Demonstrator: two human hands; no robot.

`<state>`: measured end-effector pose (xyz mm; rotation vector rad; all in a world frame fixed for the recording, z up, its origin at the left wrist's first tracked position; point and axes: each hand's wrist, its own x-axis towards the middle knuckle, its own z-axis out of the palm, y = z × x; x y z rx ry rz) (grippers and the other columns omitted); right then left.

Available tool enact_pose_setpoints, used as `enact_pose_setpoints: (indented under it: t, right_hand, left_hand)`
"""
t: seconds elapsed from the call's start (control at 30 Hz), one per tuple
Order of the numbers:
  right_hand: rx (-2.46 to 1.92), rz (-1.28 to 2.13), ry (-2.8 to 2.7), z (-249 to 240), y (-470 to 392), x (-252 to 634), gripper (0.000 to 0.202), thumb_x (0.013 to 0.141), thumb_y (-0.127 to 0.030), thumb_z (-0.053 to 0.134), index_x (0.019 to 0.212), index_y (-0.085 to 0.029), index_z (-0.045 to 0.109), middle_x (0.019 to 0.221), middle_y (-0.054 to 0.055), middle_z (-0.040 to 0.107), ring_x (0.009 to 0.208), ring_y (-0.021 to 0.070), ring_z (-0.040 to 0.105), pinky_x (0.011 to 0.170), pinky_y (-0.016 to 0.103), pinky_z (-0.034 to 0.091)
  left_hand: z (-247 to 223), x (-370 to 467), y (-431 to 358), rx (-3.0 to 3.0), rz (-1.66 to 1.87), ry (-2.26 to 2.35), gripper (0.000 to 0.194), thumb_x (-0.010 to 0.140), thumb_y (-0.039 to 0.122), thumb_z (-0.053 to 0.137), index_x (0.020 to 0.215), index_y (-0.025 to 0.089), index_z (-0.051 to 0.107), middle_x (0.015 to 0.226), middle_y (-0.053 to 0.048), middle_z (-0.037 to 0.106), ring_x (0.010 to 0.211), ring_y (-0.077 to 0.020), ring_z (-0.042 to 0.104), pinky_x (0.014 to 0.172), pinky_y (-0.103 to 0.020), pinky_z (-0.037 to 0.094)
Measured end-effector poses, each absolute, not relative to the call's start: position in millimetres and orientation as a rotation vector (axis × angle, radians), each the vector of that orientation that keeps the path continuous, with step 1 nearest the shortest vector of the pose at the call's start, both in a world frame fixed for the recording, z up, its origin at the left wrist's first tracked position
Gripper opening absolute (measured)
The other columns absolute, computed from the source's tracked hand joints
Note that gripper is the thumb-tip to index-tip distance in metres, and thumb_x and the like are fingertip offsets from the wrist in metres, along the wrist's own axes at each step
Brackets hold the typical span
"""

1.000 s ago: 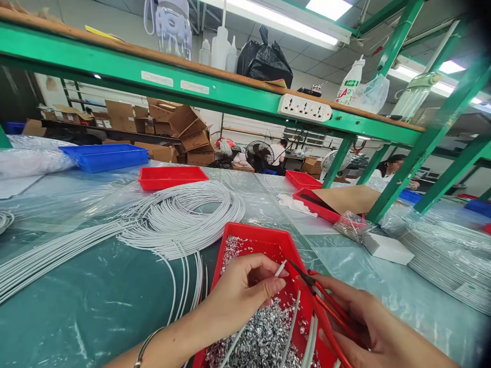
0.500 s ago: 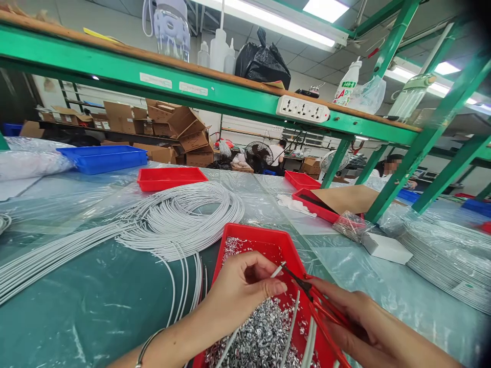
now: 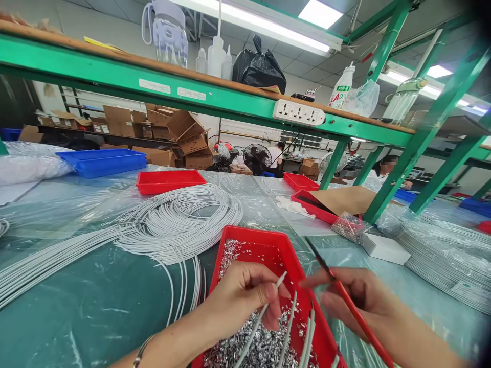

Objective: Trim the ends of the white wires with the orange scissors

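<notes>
Over the red tray of silvery scraps [image 3: 255, 235], my left hand [image 3: 243, 291] pinches a thin white cable [image 3: 256, 327] between thumb and fingers, its cut end pointing up and right. My right hand [image 3: 356, 301] holds a pair of red-handled scissors [image 3: 351, 301], seen nearly edge-on, with the dark tip pointing up and left. The scissors stand apart from the cable. Some right-hand fingers are stretched towards the tray and slightly blurred. Several more cable ends [image 3: 308, 337] rise between the two hands, a few showing dark tips.
A large coil of white cable [image 3: 184, 225] lies left on the plastic-covered table. Red trays [image 3: 169, 183] and a blue tray [image 3: 105, 162] sit behind. More coiled cable [image 3: 445, 255] and a white box [image 3: 385, 249] are at right. A green shelf [image 3: 230, 99] crosses overhead. Other people work far back.
The scissors have come away from the cable end and swung upright to the right with my right hand. My left hand still pinches the cable, slightly lower.
</notes>
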<state>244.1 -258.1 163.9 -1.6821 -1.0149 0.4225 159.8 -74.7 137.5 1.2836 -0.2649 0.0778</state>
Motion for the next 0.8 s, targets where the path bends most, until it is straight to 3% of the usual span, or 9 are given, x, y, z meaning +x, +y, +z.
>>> enact_pose_setpoints:
  t: [0.1,0.2,0.3,0.4,0.5,0.6,0.8]
  right_hand:
    - [-1.502,0.531,-1.015,170,-232,236,0.024,0.074,-0.034,0.066,0.069,-0.013,0.057,0.042,-0.006,0.033,0.037,0.0024,0.022,0.036,0.016,0.014]
    - [-1.245,0.647,-0.942,160,-219,233,0.031,0.075,-0.033,0.066,0.06,-0.013,0.049,0.04,-0.006,0.034,0.038,0.0036,0.025,0.04,0.019,0.017]
    - [-0.92,0.947,-0.787,145,-216,233,0.036,0.083,-0.033,0.059,0.057,-0.013,0.042,0.036,-0.007,0.026,0.037,0.0038,0.023,0.044,0.02,0.02]
    - [-0.898,1.013,-0.772,143,-217,233,0.036,0.086,-0.033,0.056,0.058,-0.012,0.044,0.035,-0.007,0.028,0.035,0.0028,0.021,0.044,0.02,0.018]
    - [-1.206,0.712,-0.885,152,-217,233,0.032,0.079,-0.04,0.063,0.068,-0.012,0.054,0.046,-0.004,0.04,0.042,0.0039,0.025,0.043,0.02,0.016]
    - [-1.372,0.515,-0.938,157,-216,234,0.029,0.066,-0.034,0.074,0.07,-0.01,0.06,0.053,-0.003,0.044,0.047,0.0044,0.029,0.043,0.019,0.017]
    - [-0.899,0.934,-0.783,143,-214,234,0.032,0.081,-0.031,0.062,0.058,-0.012,0.048,0.042,-0.003,0.039,0.046,0.0074,0.041,0.049,0.02,0.025]
  left_hand:
    - [135,159,-81,1.351,0.111,-0.244,0.031,0.07,0.036,0.066,0.073,0.007,0.057,0.06,-0.003,0.057,0.048,-0.0069,0.054,0.049,-0.019,0.043]
    - [134,156,-83,1.417,0.147,-0.228,0.02,0.075,0.027,0.06,0.071,0.008,0.055,0.062,-0.002,0.056,0.05,-0.0054,0.053,0.052,-0.019,0.043]
    - [136,155,-83,1.449,0.16,-0.226,0.011,0.074,0.017,0.058,0.068,0.009,0.054,0.064,-0.002,0.056,0.054,-0.0048,0.051,0.056,-0.019,0.042]
    - [137,157,-82,1.443,0.203,-0.235,0.01,0.068,0.013,0.062,0.066,0.01,0.053,0.061,0.001,0.052,0.055,-0.0044,0.046,0.055,-0.019,0.038]
    - [136,163,-80,1.424,0.256,-0.187,0.023,0.06,0.02,0.07,0.062,0.01,0.049,0.057,0.002,0.05,0.053,-0.0052,0.043,0.051,-0.02,0.032]
    - [136,167,-79,1.438,0.276,-0.145,0.028,0.057,0.023,0.073,0.059,0.01,0.048,0.055,0.002,0.048,0.051,-0.0052,0.042,0.05,-0.02,0.029]
    - [135,163,-77,1.23,-0.035,-0.295,0.036,0.062,0.039,0.072,0.063,0.006,0.056,0.058,-0.005,0.055,0.046,-0.0096,0.054,0.045,-0.02,0.04]
